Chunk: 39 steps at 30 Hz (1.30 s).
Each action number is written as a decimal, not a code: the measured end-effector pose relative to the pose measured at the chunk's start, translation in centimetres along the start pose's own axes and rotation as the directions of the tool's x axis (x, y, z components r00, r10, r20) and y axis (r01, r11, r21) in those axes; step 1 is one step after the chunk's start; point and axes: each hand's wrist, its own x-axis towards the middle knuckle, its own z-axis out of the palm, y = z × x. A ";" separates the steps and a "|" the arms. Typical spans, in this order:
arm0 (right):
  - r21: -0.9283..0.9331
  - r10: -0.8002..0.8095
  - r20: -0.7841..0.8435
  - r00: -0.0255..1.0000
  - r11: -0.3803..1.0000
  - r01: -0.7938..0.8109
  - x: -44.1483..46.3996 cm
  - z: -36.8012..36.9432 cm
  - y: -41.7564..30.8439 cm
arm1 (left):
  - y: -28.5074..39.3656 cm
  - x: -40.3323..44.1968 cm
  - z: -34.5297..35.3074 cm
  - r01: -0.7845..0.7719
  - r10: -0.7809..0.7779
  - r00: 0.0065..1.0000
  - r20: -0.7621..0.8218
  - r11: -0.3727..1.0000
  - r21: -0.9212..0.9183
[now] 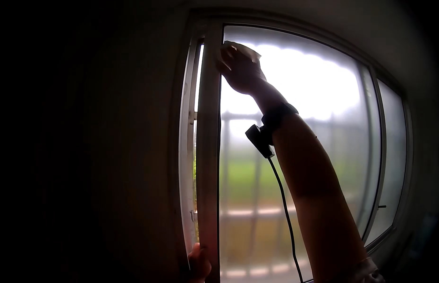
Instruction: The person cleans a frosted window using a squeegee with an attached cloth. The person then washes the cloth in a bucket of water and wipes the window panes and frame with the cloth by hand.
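Observation:
My right hand (pixel 238 68) is raised to the upper left corner of a frosted window pane (pixel 295 160). It presses a pale cloth (pixel 248 49) against the sash frame (pixel 209 141) and the glass edge; part of the cloth is hidden behind the hand. Low on the same upright, my left hand (pixel 199 264) wraps its fingers around the sash frame, and its lower part is lost in shadow. Around my right wrist is a black strap with a small dark device (pixel 261 139), from which a black cable (pixel 286 212) hangs.
Left of the sash, a narrow gap (pixel 197 165) opens between it and the outer window frame (pixel 185 188). Another frosted pane (pixel 392 146) stands at the right, with a small dark handle (pixel 382 206). Blurred bars show through the glass. The surrounding wall is very dark.

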 end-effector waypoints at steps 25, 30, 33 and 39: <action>0.005 -0.142 0.378 0.915 0.988 0.152 -20.5 -5.9 -8.2 | 0.1 1.4 -0.6 0.005 0.000 0.998 0.064 0.997 -0.078; -0.265 -0.291 0.163 0.943 0.907 0.326 -6.5 -1.4 3.3 | 0.1 1.6 -0.6 -0.037 0.043 0.998 0.053 0.993 -0.110; -0.255 -0.035 0.088 0.996 0.965 0.056 -5.7 0.8 4.8 | -0.2 1.7 -0.6 -0.031 0.038 0.996 0.075 0.994 -0.104; -0.066 0.022 0.307 0.951 0.998 -0.002 -18.7 -3.8 -7.0 | 0.3 1.8 -0.8 -0.024 0.038 0.996 0.086 0.987 -0.159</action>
